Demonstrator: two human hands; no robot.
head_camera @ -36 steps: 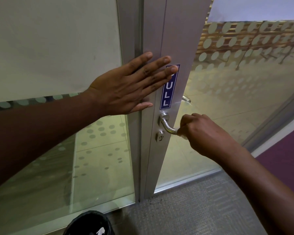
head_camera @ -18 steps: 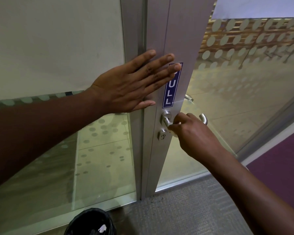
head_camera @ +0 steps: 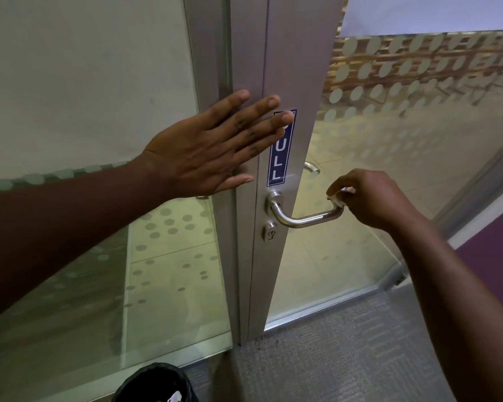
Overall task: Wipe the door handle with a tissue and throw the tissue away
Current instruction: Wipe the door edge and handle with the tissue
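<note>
A silver lever door handle [head_camera: 301,219] sticks out to the right from the grey metal door stile [head_camera: 291,68], above a keyhole [head_camera: 270,232]. My right hand [head_camera: 372,198] pinches a small crumpled white tissue [head_camera: 338,198] against the handle's free right end. My left hand [head_camera: 215,146] lies flat, fingers spread, on the door frame just left of a blue PULL sticker [head_camera: 280,153]. A black-lined bin [head_camera: 156,384] with something white inside stands on the floor at the bottom edge.
Frosted-dot glass panels flank the stile, left [head_camera: 84,111] and right [head_camera: 418,126]. Grey carpet [head_camera: 346,352] lies below the door and a purple wall [head_camera: 494,256] stands at the right. A second handle [head_camera: 312,168] shows through the glass.
My right hand has slid with the tissue from the handle's base near the stile out to its free end, uncovering the whole lever. My left hand has stayed flat on the frame.
</note>
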